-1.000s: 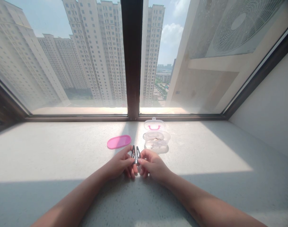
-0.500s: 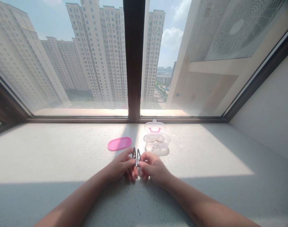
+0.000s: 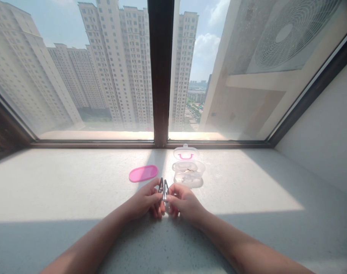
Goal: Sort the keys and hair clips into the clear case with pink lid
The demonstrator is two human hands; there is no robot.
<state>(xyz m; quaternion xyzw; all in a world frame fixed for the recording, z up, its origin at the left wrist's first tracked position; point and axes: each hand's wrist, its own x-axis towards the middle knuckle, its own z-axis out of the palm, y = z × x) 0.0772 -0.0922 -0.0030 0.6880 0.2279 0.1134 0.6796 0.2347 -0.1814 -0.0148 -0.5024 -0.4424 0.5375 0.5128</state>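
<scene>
Barely anything has moved since 0.5 s ago: the right clip (image 3: 166, 187) now stands slightly closer to the left clip (image 3: 161, 187). These 2 dark clips are upright, side by side between the hands, a narrow gap between their tips. The left hand (image 3: 147, 199) pinches the left clip between thumb and fingers; the right hand (image 3: 187, 199) pinches the right clip likewise.

On the sill (image 3: 76, 182), an oval pink tray (image 3: 143, 173) lies just beyond the left hand. A clear box (image 3: 201, 169) stands beyond the right hand, its lid (image 3: 186, 151) open toward the window and bearing a pink handle (image 3: 186, 158). Small items inside the box are too blurred to name.
</scene>
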